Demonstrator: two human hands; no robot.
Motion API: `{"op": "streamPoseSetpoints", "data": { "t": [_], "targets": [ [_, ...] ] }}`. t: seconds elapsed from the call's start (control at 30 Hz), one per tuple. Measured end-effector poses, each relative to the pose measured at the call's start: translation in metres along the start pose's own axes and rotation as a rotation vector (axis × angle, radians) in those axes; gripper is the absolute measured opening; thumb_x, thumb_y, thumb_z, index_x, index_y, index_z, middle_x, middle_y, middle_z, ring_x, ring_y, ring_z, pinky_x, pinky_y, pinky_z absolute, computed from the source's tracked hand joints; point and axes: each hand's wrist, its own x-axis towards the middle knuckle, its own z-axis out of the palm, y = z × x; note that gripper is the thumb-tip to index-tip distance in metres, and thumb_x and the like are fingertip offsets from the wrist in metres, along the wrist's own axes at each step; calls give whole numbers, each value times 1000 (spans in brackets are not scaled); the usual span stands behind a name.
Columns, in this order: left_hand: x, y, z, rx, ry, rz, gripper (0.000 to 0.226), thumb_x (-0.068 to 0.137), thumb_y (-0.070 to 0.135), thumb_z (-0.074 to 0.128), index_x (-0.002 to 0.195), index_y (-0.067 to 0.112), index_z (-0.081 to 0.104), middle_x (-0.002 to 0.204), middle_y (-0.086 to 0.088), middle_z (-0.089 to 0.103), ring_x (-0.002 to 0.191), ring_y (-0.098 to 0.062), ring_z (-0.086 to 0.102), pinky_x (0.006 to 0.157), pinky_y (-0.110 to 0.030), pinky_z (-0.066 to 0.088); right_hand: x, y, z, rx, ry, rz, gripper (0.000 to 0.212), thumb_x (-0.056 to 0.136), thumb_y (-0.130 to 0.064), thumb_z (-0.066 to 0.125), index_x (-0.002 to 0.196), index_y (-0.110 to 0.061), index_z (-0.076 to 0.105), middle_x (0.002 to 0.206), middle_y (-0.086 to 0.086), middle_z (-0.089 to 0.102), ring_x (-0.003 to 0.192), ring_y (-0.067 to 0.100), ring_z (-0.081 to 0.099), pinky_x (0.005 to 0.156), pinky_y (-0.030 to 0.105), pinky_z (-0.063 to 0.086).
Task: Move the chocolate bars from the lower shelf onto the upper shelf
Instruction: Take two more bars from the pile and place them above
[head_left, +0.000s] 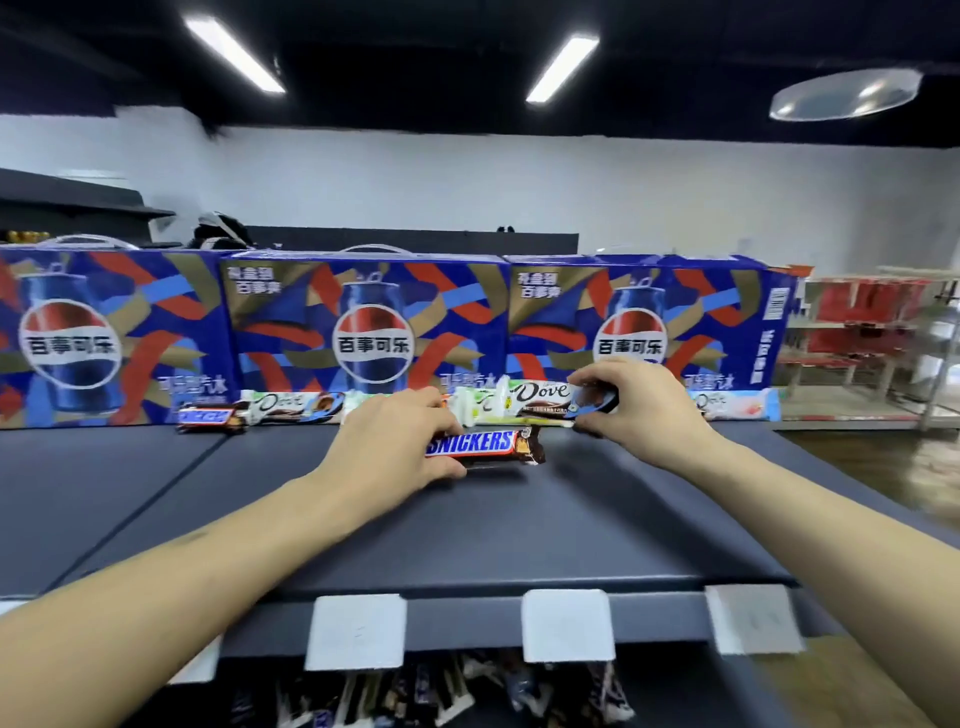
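Near the centre of the frame, a Snickers bar (483, 447) is gripped at its left end by the left hand (400, 441), fingers closed over the wrapper, and it lies flat on the dark upper shelf (519, 525). Just to the right and slightly higher, a Dove bar (540, 402) is pinched at its right end by the right hand (634, 402), thumb below and fingers above; the bar is held just above or against the shelf surface, and which cannot be told.

Behind both hands, more bars are lined up along the base of three blue Pepsi cartons (363, 338) that stand across the middle of the frame: a second Snickers (210, 417) at centre left, a white Dove bar (291, 406) beside it, and a pale Dove bar (737, 404) to the right of the right hand.

At the bottom of the frame, white price-tag holders (356, 631) are clipped to the shelf's front edge, and beneath them a blurred heap of chocolate bars (447, 691) is seen on the lower shelf (685, 691).
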Motion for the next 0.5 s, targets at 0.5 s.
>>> {"op": "streamPoseSetpoints", "data": {
  "t": [0.5],
  "targets": [
    [103,143,77,-37,-109,-57,43,86,47,64,126,31,60,113,9,53,110,-14,51,80,-29,43,11,116,-44,79,11,-14,45,74,-27,80,117,-28,68,111,-11,63,100,8,58,82,26,49]
  ]
}}
